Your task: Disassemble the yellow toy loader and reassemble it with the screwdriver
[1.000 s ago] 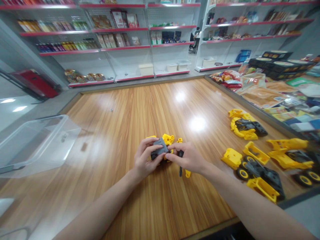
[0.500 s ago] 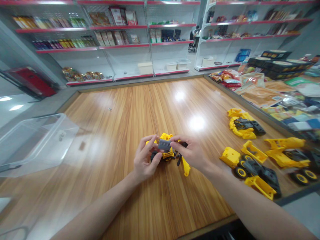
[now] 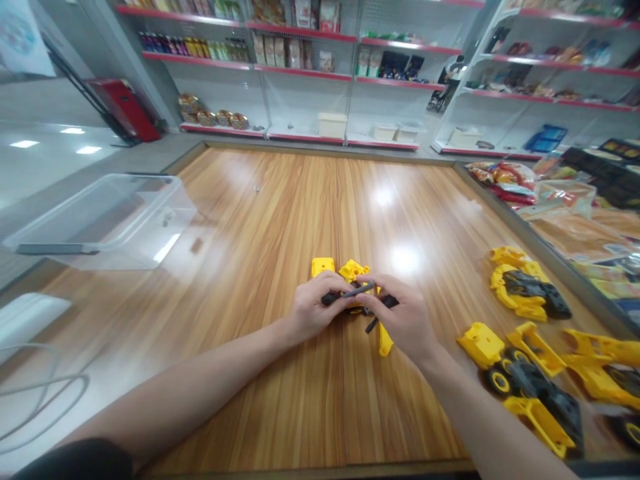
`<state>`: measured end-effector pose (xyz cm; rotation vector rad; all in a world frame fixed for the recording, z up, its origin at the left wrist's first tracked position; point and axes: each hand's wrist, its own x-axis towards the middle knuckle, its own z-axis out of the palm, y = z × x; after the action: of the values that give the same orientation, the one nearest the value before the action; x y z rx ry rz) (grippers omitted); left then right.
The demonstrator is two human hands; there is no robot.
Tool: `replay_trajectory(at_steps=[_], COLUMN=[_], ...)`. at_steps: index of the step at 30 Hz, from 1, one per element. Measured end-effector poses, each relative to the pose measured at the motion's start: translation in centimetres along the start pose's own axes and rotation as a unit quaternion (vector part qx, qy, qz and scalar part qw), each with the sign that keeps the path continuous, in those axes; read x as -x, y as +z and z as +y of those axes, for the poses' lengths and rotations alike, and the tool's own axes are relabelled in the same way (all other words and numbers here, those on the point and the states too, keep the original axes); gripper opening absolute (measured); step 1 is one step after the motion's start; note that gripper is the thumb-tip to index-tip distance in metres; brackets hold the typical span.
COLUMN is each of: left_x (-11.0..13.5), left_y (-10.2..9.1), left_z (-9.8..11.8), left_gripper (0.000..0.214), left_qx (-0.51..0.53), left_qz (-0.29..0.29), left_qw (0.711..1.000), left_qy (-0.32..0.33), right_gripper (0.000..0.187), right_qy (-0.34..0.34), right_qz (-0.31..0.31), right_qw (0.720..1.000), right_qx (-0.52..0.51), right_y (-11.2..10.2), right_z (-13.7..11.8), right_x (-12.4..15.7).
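Observation:
Between my two hands is a small flat grey plastic piece point(image 3: 359, 290), seen nearly edge-on. My left hand point(image 3: 315, 308) pinches its left end, and my right hand point(image 3: 403, 317) grips its right end between thumb and fingers. Just behind and below lie yellow toy vehicle parts: a yellow block point(image 3: 323, 266), a yellow bracket-like part point(image 3: 353, 269) and a narrow yellow arm point(image 3: 385, 340). A dark rod-like part point(image 3: 371, 325) shows under my right hand. My fingers hide much of the parts beneath them.
More yellow and black toy vehicle parts lie at the right, among them a wheeled black chassis point(image 3: 537, 380) and a yellow block point(image 3: 481, 343). A clear plastic bin point(image 3: 150, 227) stands on the left. Packaged goods point(image 3: 570, 200) lie beyond the table's right edge, with shelves behind.
The grey piece has turned from showing its broad ribbed face to nearly edge-on. My left hand has closed in from spread fingers to a pinch. The camera view has shifted left and down.

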<state>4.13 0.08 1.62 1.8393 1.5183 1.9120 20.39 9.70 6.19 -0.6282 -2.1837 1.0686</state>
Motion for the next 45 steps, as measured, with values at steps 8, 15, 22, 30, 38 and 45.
replay_trajectory(at_steps=[8, 15, 22, 30, 38, 45], left_x=[-0.1, 0.1, 0.2, 0.2, -0.5, -0.5], left_y=[0.0, -0.2, -0.3, -0.3, -0.5, -0.6], left_z=[-0.6, -1.5, -1.5, -1.4, -1.2, -1.4], left_gripper=[0.066, 0.061, 0.067, 0.070, 0.048, 0.042], left_qx=[-0.117, -0.106, -0.084, -0.087, -0.032, -0.028], left_qz=[-0.107, -0.182, -0.172, -0.167, -0.189, -0.193], left_qw=[0.987, 0.977, 0.981, 0.981, 0.981, 0.981], left_qy=[-0.009, -0.022, -0.041, -0.041, 0.026, 0.024], right_gripper=[0.026, 0.025, 0.025, 0.025, 0.023, 0.021], right_qy=[-0.013, 0.065, 0.109, 0.107, 0.060, 0.077], right_qz=[0.008, -0.054, -0.049, -0.062, -0.043, -0.035], right_qw=[1.000, 0.996, 0.988, 0.989, 0.997, 0.996], right_qx=[-0.024, -0.035, -0.094, -0.079, -0.014, -0.006], right_y=[-1.2, -1.2, -1.0, -0.5, -0.3, -0.3], right_z=[0.9, 1.6, 1.2, 1.6, 1.2, 1.2], right_x=[-1.0, -1.2, -1.3, -1.0, -0.5, -0.4])
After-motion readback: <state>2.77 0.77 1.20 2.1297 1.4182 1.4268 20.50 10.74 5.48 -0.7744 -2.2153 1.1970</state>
